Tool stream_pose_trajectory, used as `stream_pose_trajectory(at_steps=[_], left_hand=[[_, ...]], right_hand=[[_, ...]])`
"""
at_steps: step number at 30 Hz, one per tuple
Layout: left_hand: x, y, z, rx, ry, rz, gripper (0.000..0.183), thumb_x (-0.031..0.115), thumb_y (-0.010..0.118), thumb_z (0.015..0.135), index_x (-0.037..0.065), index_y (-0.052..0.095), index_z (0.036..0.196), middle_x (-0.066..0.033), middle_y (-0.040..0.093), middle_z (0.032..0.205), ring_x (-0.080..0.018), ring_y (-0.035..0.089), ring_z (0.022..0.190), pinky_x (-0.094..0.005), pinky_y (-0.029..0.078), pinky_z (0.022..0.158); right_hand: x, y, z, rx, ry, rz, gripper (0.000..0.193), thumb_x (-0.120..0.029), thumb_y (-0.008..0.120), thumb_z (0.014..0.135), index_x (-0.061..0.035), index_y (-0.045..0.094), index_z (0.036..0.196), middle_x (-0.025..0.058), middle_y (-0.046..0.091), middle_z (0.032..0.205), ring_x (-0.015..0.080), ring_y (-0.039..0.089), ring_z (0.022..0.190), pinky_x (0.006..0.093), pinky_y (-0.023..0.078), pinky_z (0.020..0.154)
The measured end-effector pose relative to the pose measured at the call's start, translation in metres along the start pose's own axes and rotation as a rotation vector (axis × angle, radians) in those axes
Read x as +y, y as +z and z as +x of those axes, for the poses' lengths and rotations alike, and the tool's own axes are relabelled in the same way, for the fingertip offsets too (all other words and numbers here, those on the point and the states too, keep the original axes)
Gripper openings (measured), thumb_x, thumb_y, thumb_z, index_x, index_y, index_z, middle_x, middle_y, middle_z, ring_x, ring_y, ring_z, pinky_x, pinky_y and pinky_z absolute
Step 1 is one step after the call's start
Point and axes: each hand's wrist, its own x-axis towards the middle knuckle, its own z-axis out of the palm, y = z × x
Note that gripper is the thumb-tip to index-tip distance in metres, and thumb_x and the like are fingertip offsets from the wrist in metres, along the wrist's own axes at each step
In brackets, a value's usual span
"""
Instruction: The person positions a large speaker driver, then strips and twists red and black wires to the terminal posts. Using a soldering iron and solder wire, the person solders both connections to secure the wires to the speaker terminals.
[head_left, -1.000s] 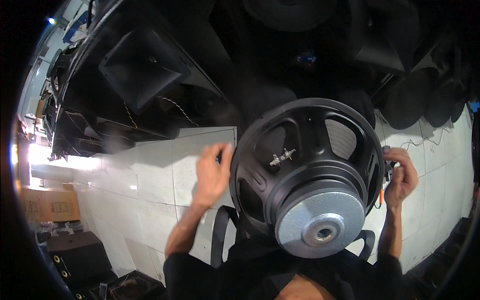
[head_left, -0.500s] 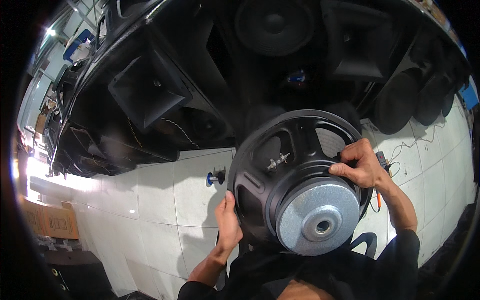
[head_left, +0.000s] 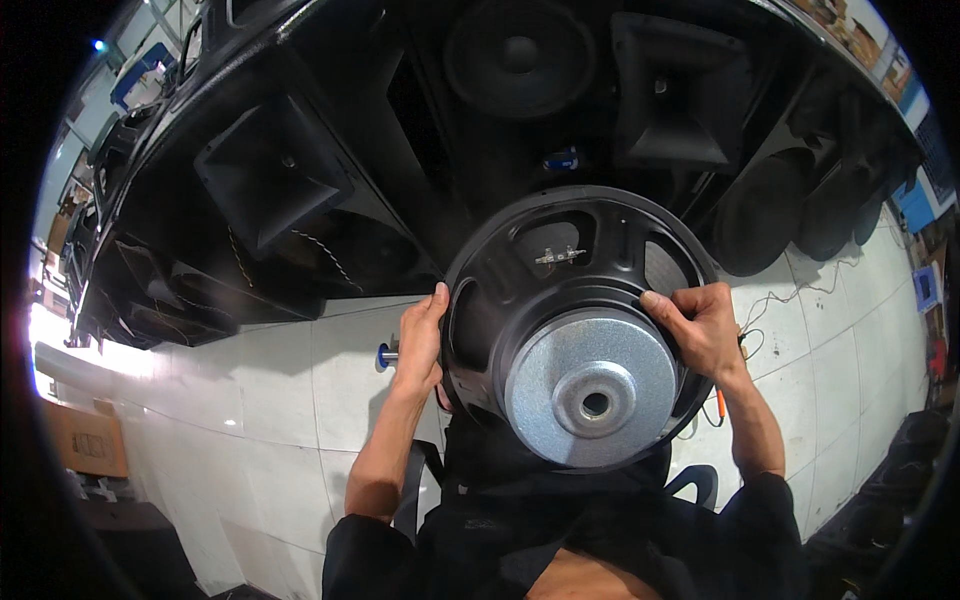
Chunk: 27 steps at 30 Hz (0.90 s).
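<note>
A large black-framed speaker driver (head_left: 580,335) is held in front of my body with its silver magnet facing up. My left hand (head_left: 422,335) grips the rim on the left side, its thumb along the edge and its other fingers mostly hidden below. On the right, my right hand (head_left: 705,325) is closed around the frame next to an opening, with the thumb pressed near the magnet. Metal terminals (head_left: 560,257) show in the far opening of the frame. The driver's cone side is turned away from view.
Beyond the driver stands a black speaker cabinet with a horn (head_left: 680,95) and a mounted woofer (head_left: 520,60); a small blue object (head_left: 562,159) lies in its shadow. A blue-ended spool (head_left: 388,355) is at left, an orange-handled tool (head_left: 720,405) at right. A cardboard box (head_left: 90,440) sits far left.
The driver has moved away from my body and left, turning slightly so its terminals look more level. My left hand sits higher along the rim; the whole view has shifted a little.
</note>
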Motion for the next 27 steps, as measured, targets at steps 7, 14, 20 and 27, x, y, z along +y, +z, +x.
stream_pose_trajectory(at_steps=[7, 14, 20, 27], left_hand=[[-0.001, 0.011, 0.009, 0.055, -0.07, 0.068, 0.044, 0.036, 0.053, 0.103, -0.004, 0.066, 0.092, -0.0037, 0.064, 0.087, -0.0092, 0.051, 0.08, -0.0284, 0.045, 0.075], [-0.016, 0.006, 0.015, 0.099, -0.042, 0.181, 0.04, 0.031, 0.053, 0.104, -0.004, 0.065, 0.091, -0.0014, 0.06, 0.083, -0.0081, 0.049, 0.077, -0.0258, 0.043, 0.07], [-0.019, -0.001, 0.005, 0.16, -0.054, 0.076, 0.038, 0.029, 0.054, 0.104, 0.0, 0.064, 0.082, 0.0036, 0.056, 0.077, -0.0045, 0.043, 0.073, -0.0222, 0.038, 0.065], [-0.02, 0.001, -0.001, 0.21, -0.033, -0.002, 0.037, 0.027, 0.052, 0.105, 0.004, 0.056, 0.075, 0.0065, 0.046, 0.072, -0.0039, 0.035, 0.068, -0.0219, 0.03, 0.06]], right_hand=[[0.033, 0.007, 0.008, 0.02, 0.107, 0.035, 0.056, -0.038, 0.075, 0.087, 0.0007, 0.061, 0.05, -0.0006, 0.042, 0.04, 0.0067, 0.034, 0.039, 0.0291, 0.024, 0.037], [0.055, 0.008, 0.008, 0.019, 0.133, 0.119, 0.054, -0.028, 0.077, 0.086, 0.0006, 0.053, 0.047, -0.0017, 0.038, 0.042, 0.0064, 0.031, 0.043, 0.0303, 0.022, 0.041], [0.056, 0.013, 0.019, -0.056, 0.024, 0.11, 0.052, -0.027, 0.077, 0.085, -0.0001, 0.053, 0.047, 0.0043, 0.043, 0.042, 0.0112, 0.037, 0.041, 0.0313, 0.026, 0.042], [0.044, 0.014, 0.031, -0.128, -0.171, 0.045, 0.052, -0.029, 0.08, 0.081, -0.0014, 0.052, 0.047, 0.009, 0.043, 0.043, 0.0203, 0.039, 0.038, 0.0345, 0.029, 0.042]])
